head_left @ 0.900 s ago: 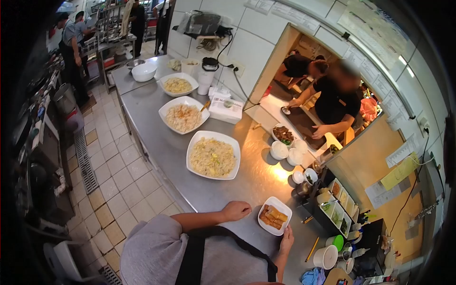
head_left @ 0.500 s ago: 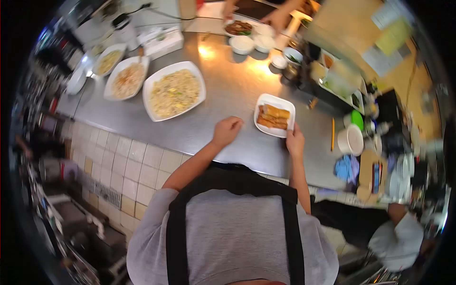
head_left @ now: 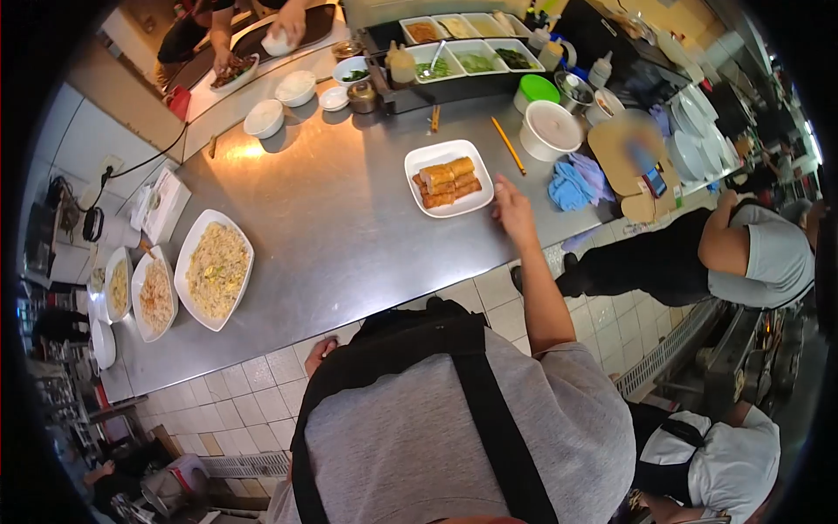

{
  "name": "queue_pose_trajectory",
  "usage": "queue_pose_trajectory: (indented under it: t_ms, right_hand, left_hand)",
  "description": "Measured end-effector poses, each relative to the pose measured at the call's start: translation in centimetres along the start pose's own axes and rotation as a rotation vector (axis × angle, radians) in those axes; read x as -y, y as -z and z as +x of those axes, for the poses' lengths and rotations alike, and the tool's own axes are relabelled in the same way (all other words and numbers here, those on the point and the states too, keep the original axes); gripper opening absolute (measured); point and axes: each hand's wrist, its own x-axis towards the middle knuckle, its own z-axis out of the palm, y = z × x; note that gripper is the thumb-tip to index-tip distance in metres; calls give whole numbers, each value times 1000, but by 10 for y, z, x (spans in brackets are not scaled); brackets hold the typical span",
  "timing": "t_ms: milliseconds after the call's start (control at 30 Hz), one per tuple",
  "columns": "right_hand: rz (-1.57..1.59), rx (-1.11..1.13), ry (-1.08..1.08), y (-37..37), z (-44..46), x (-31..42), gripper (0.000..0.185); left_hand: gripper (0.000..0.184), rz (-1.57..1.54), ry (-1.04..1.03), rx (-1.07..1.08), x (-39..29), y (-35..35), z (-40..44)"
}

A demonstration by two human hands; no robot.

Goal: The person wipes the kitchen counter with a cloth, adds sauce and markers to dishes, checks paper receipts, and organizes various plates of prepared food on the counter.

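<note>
Hands come first, two of them: the left hand (head_left: 321,354) hangs low at the front edge of the table (head_left: 332,227), with fingers half curled, and whether it keeps something inside I cannot tell. The right hand (head_left: 515,210) is at the right rim of one square white dish (head_left: 472,203), fingers bent; if it grasps the rim or is only just beside it, I cannot tell. This dish rests flat on the table and bears fried rolls (head_left: 449,183), at least three, partly stacked. The step in hand, as I judge, is handling the dish at its rim; to shift it would call for a firm, level hold, so that the rolls do not slide. To its right are one yellow pencil (head_left: 508,146) and one white tub (head_left: 552,131). On the left side stand three bowls of rice (head_left: 250,251), well apart from the dish. Farther, one topping tray (head_left: 419,98) has three containers in its front row, and two white bowls (head_left: 264,122) stand to its left. Farthest, a co-worker's two hands (head_left: 286,24) work behind these bowls.
</note>
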Motion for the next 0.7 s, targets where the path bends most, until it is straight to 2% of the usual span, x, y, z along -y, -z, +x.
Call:
queue_pose_trajectory:
  t_ms: [67,133,200,267,300,333,400,467,533,600,700]
  right_hand:
    - [47,-151,36,36,2,-27,38]
    - [-134,-473,130,78,5,-79,38]
    - [32,-631,87,119,-4,-117,38]
    - [115,-894,-14,137,-10,-159,36]
    - [175,-979,-72,143,-11,-200,21]
    - [291,-1022,-151,141,-7,-255,9]
    - [501,-870,-351,127,-25,-304,19]
    - [706,-636,-697,112,-46,-291,26]
    - [856,-465,-780,93,-58,-296,36]
    - [889,-358,-810,75,-66,-280,59]
    - [1132,-290,-684,50,-70,-267,84]
  left_hand:
    - [41,696,-404,-201,23,-3,15]
    - [51,1088,-521,-226,9,-9,15]
    - [59,1182,-324,-85,-51,-30,6]
    - [58,1102,-405,-73,-55,-51,16]
    - [58,1061,-444,-64,-54,-61,21]
    - [58,1039,-431,40,-48,-72,26]
    - [58,990,-402,242,-39,-93,38]
    - [56,1023,-427,324,-54,-109,36]
    - [55,1012,-401,405,-70,-116,26]
    - [54,966,-338,472,-83,-117,18]
    - [51,842,-374,514,-69,-107,7]
